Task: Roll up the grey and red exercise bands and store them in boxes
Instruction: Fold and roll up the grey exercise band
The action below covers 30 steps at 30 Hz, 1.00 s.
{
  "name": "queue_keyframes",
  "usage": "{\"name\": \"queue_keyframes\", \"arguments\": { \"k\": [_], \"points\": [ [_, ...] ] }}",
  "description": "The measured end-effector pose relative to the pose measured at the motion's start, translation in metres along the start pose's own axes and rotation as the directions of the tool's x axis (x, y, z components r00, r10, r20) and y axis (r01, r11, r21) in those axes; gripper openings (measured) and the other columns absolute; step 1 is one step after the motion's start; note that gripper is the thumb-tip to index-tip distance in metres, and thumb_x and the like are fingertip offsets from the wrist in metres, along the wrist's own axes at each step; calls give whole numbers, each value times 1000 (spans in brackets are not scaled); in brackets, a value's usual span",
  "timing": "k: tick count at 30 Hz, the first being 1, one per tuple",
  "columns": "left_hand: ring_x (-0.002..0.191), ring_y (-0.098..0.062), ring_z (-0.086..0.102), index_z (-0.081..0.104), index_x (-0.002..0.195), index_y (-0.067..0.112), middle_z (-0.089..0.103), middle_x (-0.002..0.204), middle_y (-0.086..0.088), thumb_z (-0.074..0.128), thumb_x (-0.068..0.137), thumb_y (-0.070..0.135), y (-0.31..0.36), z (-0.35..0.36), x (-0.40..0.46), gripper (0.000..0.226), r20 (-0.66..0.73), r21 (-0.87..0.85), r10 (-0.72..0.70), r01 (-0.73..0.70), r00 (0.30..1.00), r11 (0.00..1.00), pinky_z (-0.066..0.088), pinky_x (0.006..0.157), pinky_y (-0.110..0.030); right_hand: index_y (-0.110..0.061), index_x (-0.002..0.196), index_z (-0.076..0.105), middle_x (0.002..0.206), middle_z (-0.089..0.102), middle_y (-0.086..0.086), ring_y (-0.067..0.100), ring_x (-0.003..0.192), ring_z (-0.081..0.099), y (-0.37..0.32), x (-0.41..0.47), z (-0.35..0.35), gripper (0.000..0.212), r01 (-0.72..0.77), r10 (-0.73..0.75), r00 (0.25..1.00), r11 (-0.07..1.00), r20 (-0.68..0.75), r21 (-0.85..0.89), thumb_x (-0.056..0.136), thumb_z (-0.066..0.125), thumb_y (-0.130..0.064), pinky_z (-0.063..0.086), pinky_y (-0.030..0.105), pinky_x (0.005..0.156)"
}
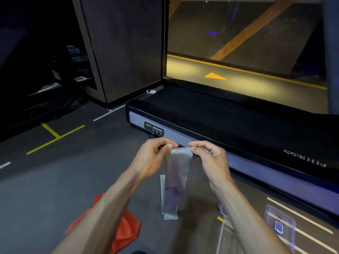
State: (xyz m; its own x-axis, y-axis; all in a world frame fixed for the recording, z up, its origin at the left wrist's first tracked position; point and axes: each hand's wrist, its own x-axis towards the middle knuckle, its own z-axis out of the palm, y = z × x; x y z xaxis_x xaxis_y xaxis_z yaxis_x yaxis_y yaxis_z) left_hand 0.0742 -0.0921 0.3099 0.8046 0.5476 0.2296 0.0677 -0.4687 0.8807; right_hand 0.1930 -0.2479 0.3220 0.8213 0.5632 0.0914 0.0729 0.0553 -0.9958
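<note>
Hands meet in mid-air above the dark floor (55, 180): the left hand (154, 158) and right hand (211, 158) each pinch a top corner of the grey band (177, 173), which hangs straight down, its lower end folded on the floor. Near left, the red band (126, 230) lies crumpled. Near right sit clear boxes (279, 224). Beyond the hands stands a treadmill (220, 121).
</note>
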Motion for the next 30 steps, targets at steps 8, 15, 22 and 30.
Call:
{"name": "queue_keyframes", "arguments": {
  "k": [8, 15, 22, 30],
  "points": [
    [88, -8, 68, 74, 104, 32, 74, 96, 10, 72, 94, 27, 9, -1, -4, 11, 49, 82, -37, 32, 998, 996, 54, 87, -27, -16, 88, 81, 86, 79, -1, 3, 79, 68, -1, 2, -4, 16, -46, 46, 999, 999, -10, -12, 88, 71, -3, 49, 28, 84],
    [90, -10, 55, 72, 96, 36, 59, 88, 16, 66, 97, 36, 21, -2, -10, 6, -51, 444, 143, -106, 988, 890, 46, 78, -29, -15, 88, 80, 83, 79, -7, -5, 76, 68, -3, 2, -4, 17, -20, 19, 1000, 999, -24, -49, 89, 70, -2, 47, 9, 72],
    [102, -9, 45, 76, 101, 29, 57, 110, 18, 68, 96, 33, 12, -3, -11, 10, 20, 462, 263, -242, 965, 853, 40, 87, -21, -20, 91, 81, 89, 79, -5, 5, 80, 66, -3, 1, -9, 23, -63, 75, 992, 992, 101, -112, 93, 65, -4, 48, 23, 80],
    [95, -7, 48, 75, 99, 29, 61, 101, 18, 69, 96, 33, 11, -4, -12, 9, 33, 449, 295, -278, 955, 849, 35, 81, -12, -18, 102, 78, 91, 75, -1, 5, 80, 66, -9, -5, -16, 20, 99, -28, 963, 962, 267, -255, 87, 77, -6, 50, 16, 76]
  ]
}}
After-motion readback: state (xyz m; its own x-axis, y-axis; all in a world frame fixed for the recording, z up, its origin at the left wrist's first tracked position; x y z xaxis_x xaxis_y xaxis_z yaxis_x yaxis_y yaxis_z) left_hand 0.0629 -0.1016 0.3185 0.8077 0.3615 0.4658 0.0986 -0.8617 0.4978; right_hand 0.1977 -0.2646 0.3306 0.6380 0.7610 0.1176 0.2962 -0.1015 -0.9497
